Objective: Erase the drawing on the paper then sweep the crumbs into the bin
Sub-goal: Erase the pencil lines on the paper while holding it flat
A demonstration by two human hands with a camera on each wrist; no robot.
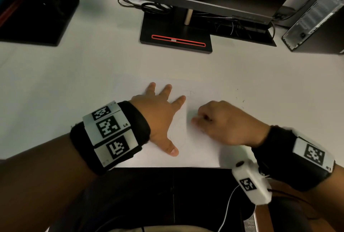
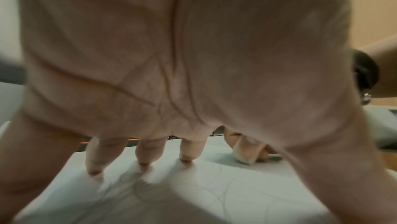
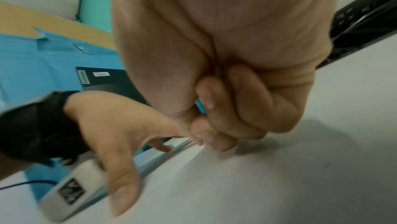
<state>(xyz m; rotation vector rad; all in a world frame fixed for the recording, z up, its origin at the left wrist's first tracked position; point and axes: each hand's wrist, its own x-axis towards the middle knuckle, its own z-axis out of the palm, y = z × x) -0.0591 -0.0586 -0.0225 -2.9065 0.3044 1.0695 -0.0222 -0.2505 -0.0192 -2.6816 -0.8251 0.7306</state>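
A white sheet of paper lies on the white desk near its front edge, with faint pencil lines on it. My left hand rests flat on the sheet, fingers spread and straight, fingertips pressing down. My right hand is to its right on the paper, fingers curled, pinching a pale eraser whose tip touches the sheet. In the head view the eraser is hidden under the fist. A few dark crumbs lie on the paper to the right. No bin is in view.
A monitor stand with a red slot is behind the paper. A second black stand is at the back left, and a computer tower at the back right. Cables run behind. The desk's front edge is just below my hands.
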